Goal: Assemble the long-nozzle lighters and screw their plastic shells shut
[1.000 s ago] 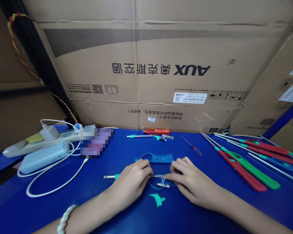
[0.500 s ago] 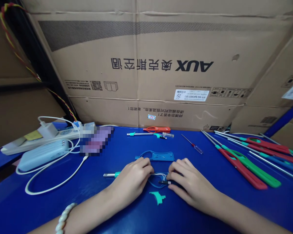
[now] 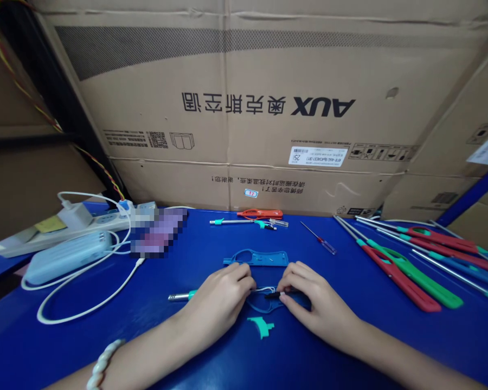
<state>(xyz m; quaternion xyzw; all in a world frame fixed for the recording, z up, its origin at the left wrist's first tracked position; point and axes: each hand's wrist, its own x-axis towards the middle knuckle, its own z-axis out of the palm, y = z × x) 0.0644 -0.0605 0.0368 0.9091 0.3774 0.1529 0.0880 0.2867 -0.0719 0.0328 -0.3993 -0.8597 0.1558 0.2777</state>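
Note:
My left hand (image 3: 226, 292) is closed over the neck of an opened blue lighter body, a lower shell half with a loop (image 3: 264, 310). A metal lighter tube (image 3: 179, 297) sticks out to the left of this hand. Between thumb and fingers, my right hand (image 3: 319, 298) pinches a small black igniter (image 3: 273, 296) with a pale end. White wires (image 3: 268, 288) run between the two hands. Just beyond the fingers lies the other blue shell half (image 3: 268, 259), its inside facing up. A teal trigger (image 3: 262, 327) rests on the table nearer to me.
Farther back are an orange lighter shell (image 3: 262, 214), a second tube (image 3: 231, 221) with small parts, and a screwdriver (image 3: 319, 239). Several long lighters (image 3: 415, 271) lie at right. A power bank (image 3: 69, 257), cables and a power strip (image 3: 109, 222) occupy the left. Cardboard (image 3: 244, 70) stands behind.
My right thumb has closed onto the black igniter, which now sits slightly higher and more level. The left hand stays at the lighter's neck. The whole view has shifted slightly.

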